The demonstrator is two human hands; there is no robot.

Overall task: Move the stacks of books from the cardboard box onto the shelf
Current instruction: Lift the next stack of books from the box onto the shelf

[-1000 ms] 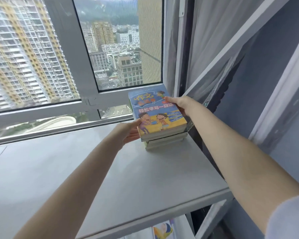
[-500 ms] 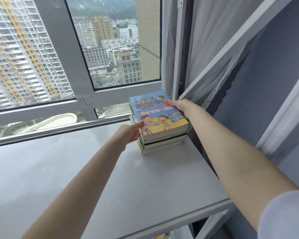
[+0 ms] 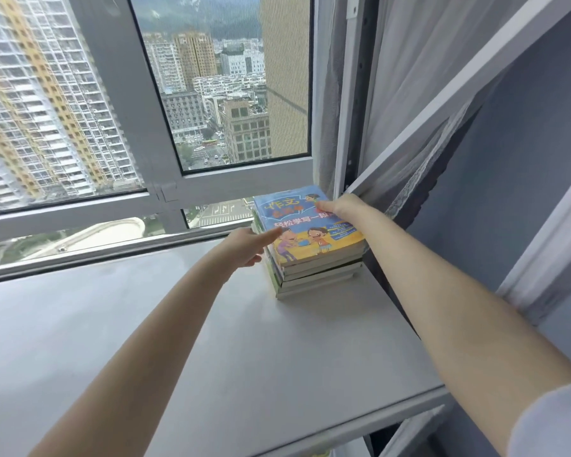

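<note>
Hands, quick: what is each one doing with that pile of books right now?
Left hand: open, fingers flat against the left side of the stack of paperback books with a blue-and-yellow cover.
Right hand: open, resting on the top cover's far right edge; no closed grip visible.

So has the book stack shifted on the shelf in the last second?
Cannot tell for sure: the stack of books sits by the window frame in the shelf's far right corner throughout; the camera moved.

The blue-and-yellow cartoon-covered paperback book atop the stack reads "作文" in yellow. Below runs "轻松学写一段", partly hidden. Smaller print is illegible.
</note>
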